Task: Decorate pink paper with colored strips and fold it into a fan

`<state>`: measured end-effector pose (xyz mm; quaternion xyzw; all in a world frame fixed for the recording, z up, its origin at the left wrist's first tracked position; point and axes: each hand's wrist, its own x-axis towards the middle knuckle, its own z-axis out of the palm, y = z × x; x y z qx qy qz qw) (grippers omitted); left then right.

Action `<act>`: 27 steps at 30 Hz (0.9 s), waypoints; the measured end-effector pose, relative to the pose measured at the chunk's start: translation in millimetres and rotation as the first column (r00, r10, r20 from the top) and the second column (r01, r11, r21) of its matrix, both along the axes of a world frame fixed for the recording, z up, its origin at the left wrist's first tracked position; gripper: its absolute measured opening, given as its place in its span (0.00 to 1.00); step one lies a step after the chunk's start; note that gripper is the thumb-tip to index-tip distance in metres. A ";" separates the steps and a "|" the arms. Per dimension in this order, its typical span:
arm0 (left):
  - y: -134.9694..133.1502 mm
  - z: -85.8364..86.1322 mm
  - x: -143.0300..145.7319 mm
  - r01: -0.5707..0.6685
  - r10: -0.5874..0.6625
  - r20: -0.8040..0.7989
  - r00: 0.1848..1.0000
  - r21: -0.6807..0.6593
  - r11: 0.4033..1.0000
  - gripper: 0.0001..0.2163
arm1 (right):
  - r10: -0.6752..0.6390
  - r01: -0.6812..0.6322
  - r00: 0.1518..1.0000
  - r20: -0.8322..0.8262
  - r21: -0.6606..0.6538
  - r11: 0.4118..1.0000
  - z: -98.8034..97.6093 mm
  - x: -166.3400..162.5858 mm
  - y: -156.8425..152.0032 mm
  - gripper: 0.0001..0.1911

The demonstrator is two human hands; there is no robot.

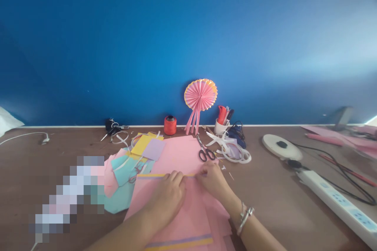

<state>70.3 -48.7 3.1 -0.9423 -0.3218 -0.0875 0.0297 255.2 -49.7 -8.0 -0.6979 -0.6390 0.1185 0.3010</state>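
A pink paper sheet [182, 208] lies in front of me, with yellow and purple strips along its top and bottom edges. My left hand [172, 192] rests on its upper part, fingers bent together over the top edge. At the right end of that edge, my right hand [210, 176] is closed in a pinch on the paper; its fingertips are partly hidden. More pink paper [176, 151] lies beneath and behind this sheet. Black-handled scissors [206, 153] lie just beyond my right hand, on the pink paper.
A pleated pink rosette [200, 95] leans on the blue wall beside a red thread spool [170, 125] and a pen cup [221, 125]. Coloured paper pieces [122, 170] lie left, white strips [235, 153] right. A power strip [338, 200] and round white disc [279, 147] are farther right.
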 end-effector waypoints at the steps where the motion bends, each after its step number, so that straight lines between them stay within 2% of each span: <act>1: -0.2 0.1 -0.1 0.002 -0.002 0.005 1.000 -0.003 1.000 0.10 | -0.001 0.001 1.000 0.003 -0.008 1.000 0.7 -0.3 -0.1 0.09; 7: 0.2 -1.9 -0.3 -0.005 0.005 0.001 1.000 0.009 1.000 0.11 | 0.002 -0.002 1.000 0.004 -0.030 1.000 4.4 -1.2 0.0 0.09; 18: -2.3 -4.9 -1.1 -0.002 0.002 0.011 1.000 -0.004 1.000 0.13 | 0.022 -0.022 0.999 -0.027 -0.032 0.999 -3.0 11.2 1.0 0.09; 22: -1.7 -6.4 -4.8 -0.042 0.049 0.170 0.984 -0.047 0.998 0.18 | 0.102 -0.102 0.991 -0.092 0.007 0.995 3.1 13.7 2.2 0.07; 27: 11.5 -5.1 -11.5 -0.171 0.182 0.386 0.905 -0.061 0.983 0.20 | 0.251 -0.228 0.949 -0.190 0.131 0.965 16.6 11.1 1.9 0.06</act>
